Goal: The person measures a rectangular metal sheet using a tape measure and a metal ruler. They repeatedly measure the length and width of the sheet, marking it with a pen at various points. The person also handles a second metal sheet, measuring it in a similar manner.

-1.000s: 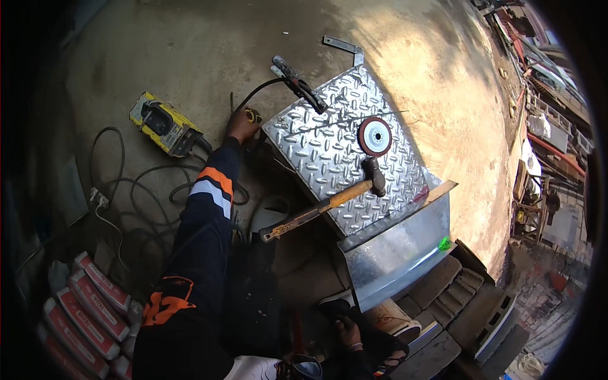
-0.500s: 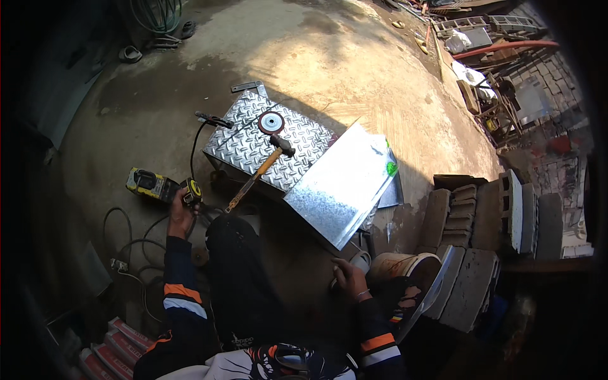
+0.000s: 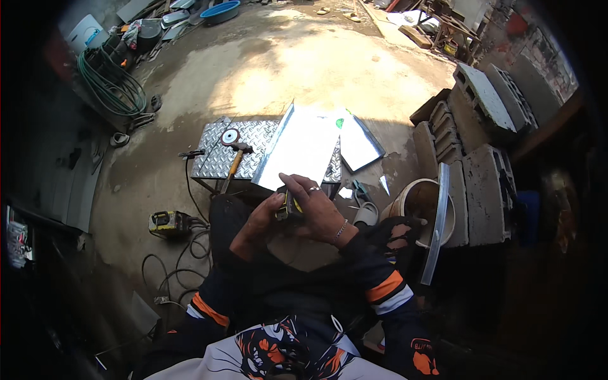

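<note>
In front of my lap, a yellow and black tape measure (image 3: 282, 214) is held between both hands. My left hand (image 3: 258, 220) is closed around its left side. My right hand (image 3: 316, 212) bends over it from the right, fingers closed on its top and far side. Much of the case is hidden by the fingers, and no drawn-out blade shows. Just beyond the hands, a bright sheet-metal piece (image 3: 297, 149) lies across a diamond-plate box top (image 3: 263, 134). A hammer (image 3: 235, 166) with a wooden handle and a grinding disc (image 3: 230, 137) rest on that plate.
A clamp with a cable (image 3: 191, 154) sits at the box's left edge. Left on the floor is a yellow and black machine (image 3: 166, 223) with looped cables. At right stand a bucket (image 3: 448, 218), a clear strip (image 3: 436, 234) leaning on it, and stacked concrete blocks (image 3: 484, 190).
My left hand has brought the tape measure from the left to the middle. My right hand has come up from beside the bucket and closed on it. The view has shifted.
</note>
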`<state>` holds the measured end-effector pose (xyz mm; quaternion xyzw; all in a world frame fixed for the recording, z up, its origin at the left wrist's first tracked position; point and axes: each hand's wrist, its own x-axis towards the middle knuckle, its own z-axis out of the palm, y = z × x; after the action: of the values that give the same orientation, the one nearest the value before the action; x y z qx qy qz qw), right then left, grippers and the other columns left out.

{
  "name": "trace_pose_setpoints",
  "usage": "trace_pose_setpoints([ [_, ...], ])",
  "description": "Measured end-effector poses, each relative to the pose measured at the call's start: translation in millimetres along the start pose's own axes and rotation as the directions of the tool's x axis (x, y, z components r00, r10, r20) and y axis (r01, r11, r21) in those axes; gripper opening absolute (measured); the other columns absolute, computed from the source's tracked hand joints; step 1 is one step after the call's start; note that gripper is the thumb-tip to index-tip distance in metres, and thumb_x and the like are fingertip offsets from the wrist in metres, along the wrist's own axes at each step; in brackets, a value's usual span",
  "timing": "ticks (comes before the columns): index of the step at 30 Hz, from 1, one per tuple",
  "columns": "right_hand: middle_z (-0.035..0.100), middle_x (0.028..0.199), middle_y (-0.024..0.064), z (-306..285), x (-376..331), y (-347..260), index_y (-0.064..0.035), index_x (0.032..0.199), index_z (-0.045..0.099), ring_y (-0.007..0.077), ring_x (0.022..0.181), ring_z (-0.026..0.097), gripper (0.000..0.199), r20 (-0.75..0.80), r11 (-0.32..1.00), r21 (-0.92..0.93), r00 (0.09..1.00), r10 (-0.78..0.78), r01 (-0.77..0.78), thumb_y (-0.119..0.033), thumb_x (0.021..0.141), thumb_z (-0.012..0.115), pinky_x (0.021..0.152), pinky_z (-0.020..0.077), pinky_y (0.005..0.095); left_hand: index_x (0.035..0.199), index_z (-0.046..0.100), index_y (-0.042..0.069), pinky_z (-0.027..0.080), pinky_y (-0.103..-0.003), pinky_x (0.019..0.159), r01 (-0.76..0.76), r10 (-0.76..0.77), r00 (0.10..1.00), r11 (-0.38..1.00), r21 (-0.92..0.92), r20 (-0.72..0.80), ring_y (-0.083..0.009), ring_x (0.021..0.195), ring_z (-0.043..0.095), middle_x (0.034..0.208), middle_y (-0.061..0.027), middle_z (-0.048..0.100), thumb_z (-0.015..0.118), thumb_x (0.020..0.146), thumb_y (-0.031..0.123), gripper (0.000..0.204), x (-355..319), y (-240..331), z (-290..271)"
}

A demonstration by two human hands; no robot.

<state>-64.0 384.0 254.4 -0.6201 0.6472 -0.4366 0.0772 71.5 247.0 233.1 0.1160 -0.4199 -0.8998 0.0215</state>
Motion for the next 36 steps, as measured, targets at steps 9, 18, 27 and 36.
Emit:
trace_pose_setpoints([
  [9,0.062,0.115,0.0165,-30.8,-34.3,76.1,-0.0090,0.136,0.049,0.0313,0.106,0.064,0.065,-0.148,0.991,0.055,0.981,0.125,-0.118,-0.033,0.083,0.078,0.088,0.0513,0.0399,0.144,0.046,0.004,0.056,-0.031,0.077,0.347,-0.355,0.935,0.914,0.211,0.001,-0.0129,0.089,0.066,0.112,-0.0050,0.069,0.046,0.102,0.060,0.070,82.7,-25.7,7.7],
  [18,0.066,0.091,0.0107,-45.2,-47.0,200.7,0.0046,0.122,0.055,0.0216,0.079,0.070,0.046,-0.154,0.218,0.971,0.435,0.887,-0.100,-0.030,0.094,0.066,0.065,0.0585,0.0316,0.149,0.031,-0.007,0.051,-0.053,0.091,0.257,0.202,0.938,0.144,0.956,-0.282,-0.0456,0.108,0.062,0.127,-0.0350,0.055,0.068,0.086,0.063,0.101,187.6,-120.6,-79.0],
  [27,0.065,0.090,0.0087,-99.0,-45.0,208.1,-0.0017,0.111,0.058,0.0188,0.075,0.069,0.036,-0.152,0.172,0.985,0.412,0.898,-0.011,-0.033,0.096,0.066,0.058,0.0573,0.0303,0.134,0.044,0.010,0.053,-0.057,0.079,0.438,0.286,0.870,-0.071,0.896,-0.402,-0.0483,0.095,0.065,0.112,-0.0239,0.061,0.054,0.094,0.019,0.042,261.5,-167.9,-89.7],
  [36,0.064,0.101,0.0129,-138.9,-79.0,199.0,0.0001,0.126,0.051,0.0237,0.086,0.070,0.049,-0.193,0.122,0.962,0.292,0.937,0.246,-0.035,0.095,0.065,0.058,0.0604,0.0339,0.140,0.039,0.005,0.049,-0.059,0.088,0.537,0.365,0.780,0.024,0.843,-0.508,-0.0530,0.104,0.061,0.123,-0.0272,0.057,0.052,0.093,0.016,0.050,321.5,-151.5,-83.5],
])
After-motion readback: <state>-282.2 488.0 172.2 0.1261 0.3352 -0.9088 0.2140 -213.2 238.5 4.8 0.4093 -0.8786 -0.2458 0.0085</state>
